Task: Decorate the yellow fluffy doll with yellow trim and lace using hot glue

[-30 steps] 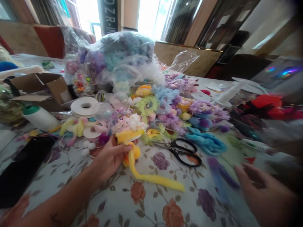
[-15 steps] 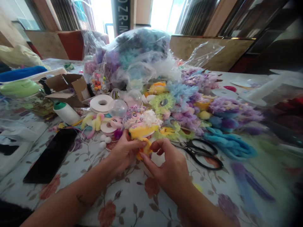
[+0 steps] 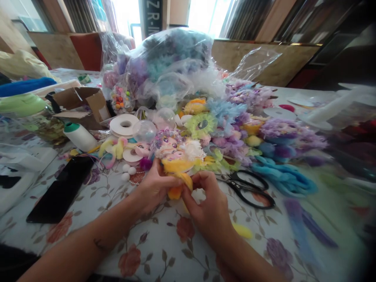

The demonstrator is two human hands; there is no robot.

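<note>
My left hand (image 3: 155,186) is closed around the yellow lower part of a small doll (image 3: 176,166), which has a painted face and pale fluffy hair. My right hand (image 3: 210,207) pinches a yellow fuzzy strip (image 3: 187,181) at the doll's near end, thumb and forefinger closed on it. An orange-yellow piece (image 3: 174,192) hangs just below the left thumb. Behind the doll lies another doll face (image 3: 166,140) with purple curly trim. Black-handled scissors (image 3: 249,188) rest to the right of my right hand.
A black phone (image 3: 60,192) lies at left, near a thread cone (image 3: 79,137), a ribbon roll (image 3: 125,124) and an open cardboard box (image 3: 82,103). Blue fuzzy strips (image 3: 283,178) are beyond the scissors. A plastic-wrapped heap (image 3: 176,58) of fluffy pieces stands at the back.
My right hand has moved in closer, its finger and thumb now together on the yellow strip, which is folded across the doll's near end. The left hand keeps its hold.
</note>
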